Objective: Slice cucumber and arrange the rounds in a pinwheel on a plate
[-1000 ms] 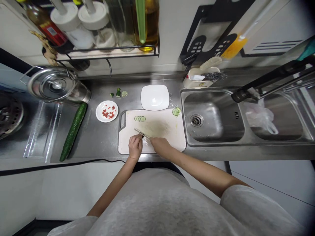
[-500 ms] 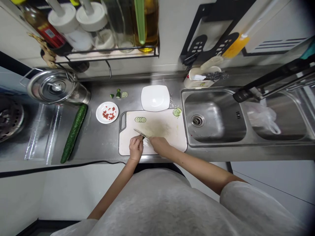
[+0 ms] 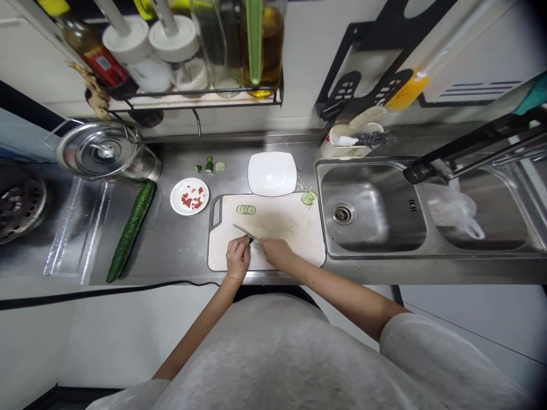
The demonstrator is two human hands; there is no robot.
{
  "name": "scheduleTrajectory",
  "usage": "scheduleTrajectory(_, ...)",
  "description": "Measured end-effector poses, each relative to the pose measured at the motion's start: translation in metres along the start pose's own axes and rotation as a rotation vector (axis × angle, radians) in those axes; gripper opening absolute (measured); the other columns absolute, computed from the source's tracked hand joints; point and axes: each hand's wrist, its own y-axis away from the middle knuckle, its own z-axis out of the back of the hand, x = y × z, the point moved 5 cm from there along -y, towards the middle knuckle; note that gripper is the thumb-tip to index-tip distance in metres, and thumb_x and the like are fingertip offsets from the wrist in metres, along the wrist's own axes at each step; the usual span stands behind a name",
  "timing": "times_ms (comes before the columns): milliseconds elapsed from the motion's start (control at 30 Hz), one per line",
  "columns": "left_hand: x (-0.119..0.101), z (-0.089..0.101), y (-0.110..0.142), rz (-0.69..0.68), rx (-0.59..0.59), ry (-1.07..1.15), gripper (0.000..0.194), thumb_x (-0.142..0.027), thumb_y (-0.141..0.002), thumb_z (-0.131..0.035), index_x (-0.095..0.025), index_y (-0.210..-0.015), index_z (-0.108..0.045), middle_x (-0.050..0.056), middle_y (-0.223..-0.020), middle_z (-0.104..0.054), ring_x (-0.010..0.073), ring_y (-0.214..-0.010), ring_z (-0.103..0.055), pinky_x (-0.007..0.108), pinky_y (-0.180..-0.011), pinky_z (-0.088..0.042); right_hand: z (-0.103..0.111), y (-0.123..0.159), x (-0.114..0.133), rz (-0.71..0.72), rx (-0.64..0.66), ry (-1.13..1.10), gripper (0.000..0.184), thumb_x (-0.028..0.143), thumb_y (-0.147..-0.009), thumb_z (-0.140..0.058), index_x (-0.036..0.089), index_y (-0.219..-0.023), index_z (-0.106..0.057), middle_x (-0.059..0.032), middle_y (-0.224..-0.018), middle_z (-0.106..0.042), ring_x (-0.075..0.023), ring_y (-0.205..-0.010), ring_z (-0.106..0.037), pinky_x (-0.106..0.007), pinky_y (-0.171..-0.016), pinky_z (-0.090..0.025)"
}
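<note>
My right hand (image 3: 276, 251) is closed around the handle of a kitchen knife (image 3: 241, 229), its blade pointing left over the white cutting board (image 3: 222, 250). Against the blade, the fingers of my left hand (image 3: 238, 256) are pressed together on a small dark-green cucumber piece, mostly hidden by the fingers and knife. Past the blade, a short row of overlapping cucumber slices (image 3: 247, 210) lies on the board. More thin cucumber pieces (image 3: 308, 198) rest at its far right corner.
Behind the board stands a white square dish (image 3: 272, 173). To the left are a plate with chopped red bits (image 3: 190, 212), cucumber ends (image 3: 209, 166), a whole cucumber (image 3: 131, 232) and a lidded steel pot (image 3: 102, 151). A sink (image 3: 371, 210) adjoins on the right.
The whole view has shifted slightly. Both hands and the knife stay in nearly the same place over the board; the slices and dishes have not moved.
</note>
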Motion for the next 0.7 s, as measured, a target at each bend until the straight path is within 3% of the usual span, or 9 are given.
scheduleTrajectory(400, 0.000, 0.004, -0.002, 0.082, -0.049, 0.030, 0.024, -0.027, -0.093, -0.042, -0.017, -0.106, -0.060, 0.010, -0.096, -0.065, 0.0188, -0.094, -0.060, 0.035, -0.084, -0.049, 0.001, 0.011, -0.004, -0.068, -0.090, 0.049, 0.026, 0.016, -0.095, -0.034, 0.014, -0.111, -0.054, -0.0120, -0.096, -0.067, -0.0209, -0.088, -0.066, -0.028, -0.071, -0.046)
scheduleTrajectory(533, 0.006, 0.008, -0.002, 0.221, -0.108, 0.181, 0.029, -0.031, -0.097, -0.034, -0.018, -0.111, -0.055, 0.010, -0.099, -0.066, 0.0161, -0.095, -0.063, 0.032, -0.084, -0.050, 0.009, 0.023, -0.024, -0.153, -0.168, 0.077, 0.028, 0.018, -0.096, -0.031, 0.016, -0.110, -0.055, -0.0098, -0.096, -0.065, -0.0199, -0.085, -0.064, -0.027, -0.067, -0.042)
scheduleTrajectory(700, 0.018, 0.026, -0.009, 0.463, -0.318, 0.313, 0.032, -0.036, -0.096, -0.038, -0.019, -0.121, -0.048, 0.011, -0.109, -0.063, 0.0133, -0.095, -0.063, 0.026, -0.079, -0.050, 0.010, 0.043, -0.042, -0.203, -0.275, 0.176, 0.031, 0.014, -0.094, -0.033, 0.018, -0.113, -0.057, -0.0107, -0.101, -0.061, -0.0188, -0.084, -0.060, -0.028, -0.069, -0.036)
